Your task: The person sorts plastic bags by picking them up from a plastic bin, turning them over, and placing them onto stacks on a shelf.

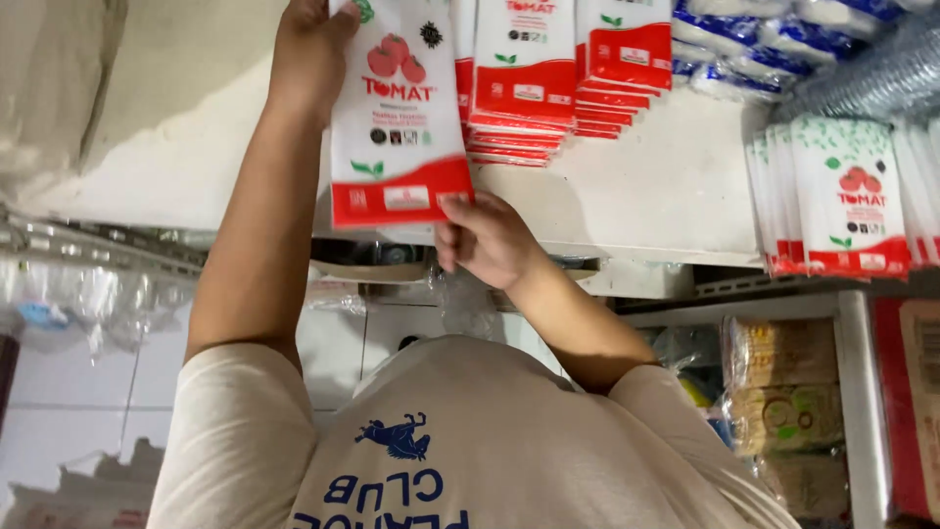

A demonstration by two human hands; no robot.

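I hold a flat white pack with a red lower band and a tomato picture (397, 118) between both hands, above a white surface (646, 186). My left hand (308, 54) grips its upper left corner at the top of the view. My right hand (490, 240) pinches its lower red edge from below. My forearms reach up from my light shirt, which fills the bottom of the view.
Stacks of the same red-and-white packs (524, 78) lie on the white surface just right of the held one, and more (852, 196) stand at the far right. Blue-and-white packets (744, 39) lie top right. Brown wrapped goods (783, 392) fill a shelf lower right.
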